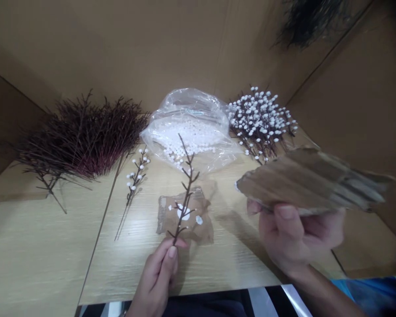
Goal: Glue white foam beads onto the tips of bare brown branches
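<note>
While my left hand [161, 268] pinches a bare brown twig [188, 187] upright, my right hand [293, 233] grips a torn cardboard piece [303, 180], fingers closed around its edge.

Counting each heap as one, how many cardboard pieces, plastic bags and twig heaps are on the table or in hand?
Cardboard pieces: 2 (raised piece, lying piece)
Plastic bag: 1
Twig heaps: 2 (bare heap, white-tipped heap)
Total: 5

- Left hand [161, 268]: pinches bare brown twig [187, 189] by its lower end, upright.
- Right hand [293, 233]: grips torn cardboard strip [300, 180].
- Beneath twig: cardboard scrap [204, 233] with white blobs.
- Behind: plastic bag [191, 119], white beads; bare twigs [89, 132] left, white-tipped bunch [260, 114] right.
</note>
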`<act>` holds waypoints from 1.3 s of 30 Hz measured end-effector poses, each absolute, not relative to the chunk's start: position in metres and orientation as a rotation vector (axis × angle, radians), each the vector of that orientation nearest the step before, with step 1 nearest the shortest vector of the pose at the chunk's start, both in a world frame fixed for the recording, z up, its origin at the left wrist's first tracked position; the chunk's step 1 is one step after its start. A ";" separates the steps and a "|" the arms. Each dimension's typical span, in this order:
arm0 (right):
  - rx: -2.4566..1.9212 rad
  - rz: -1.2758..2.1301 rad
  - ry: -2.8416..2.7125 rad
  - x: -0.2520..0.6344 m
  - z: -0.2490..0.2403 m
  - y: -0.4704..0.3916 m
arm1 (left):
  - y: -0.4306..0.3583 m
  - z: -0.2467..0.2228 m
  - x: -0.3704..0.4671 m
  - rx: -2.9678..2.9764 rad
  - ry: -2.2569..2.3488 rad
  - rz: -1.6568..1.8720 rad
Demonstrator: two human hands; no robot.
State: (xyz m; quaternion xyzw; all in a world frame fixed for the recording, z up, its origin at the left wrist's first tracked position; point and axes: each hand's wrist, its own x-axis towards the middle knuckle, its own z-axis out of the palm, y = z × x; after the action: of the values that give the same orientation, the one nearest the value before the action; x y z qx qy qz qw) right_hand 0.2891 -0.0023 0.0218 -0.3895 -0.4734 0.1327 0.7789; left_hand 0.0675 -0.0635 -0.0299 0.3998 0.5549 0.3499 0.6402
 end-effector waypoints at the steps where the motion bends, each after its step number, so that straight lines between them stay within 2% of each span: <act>1: -0.838 0.391 -0.996 0.289 0.023 -0.001 | -0.063 -0.031 0.066 0.869 1.246 0.802; 6: -0.950 0.903 -0.868 0.290 0.025 0.005 | -0.062 -0.031 0.063 0.768 1.199 0.786; 15: -0.902 1.287 -0.670 0.289 0.022 0.013 | -0.062 -0.030 0.058 0.631 1.096 0.749; 39: -0.814 1.369 -0.637 0.287 0.022 0.009 | -0.062 -0.034 0.056 0.759 1.093 0.730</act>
State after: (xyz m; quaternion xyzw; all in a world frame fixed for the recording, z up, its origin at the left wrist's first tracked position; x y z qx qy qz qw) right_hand 0.2869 0.0088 0.0218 -0.3589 -0.2811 0.6035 0.6542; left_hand 0.0557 -0.0615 -0.0342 0.3441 0.4956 0.3312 0.7255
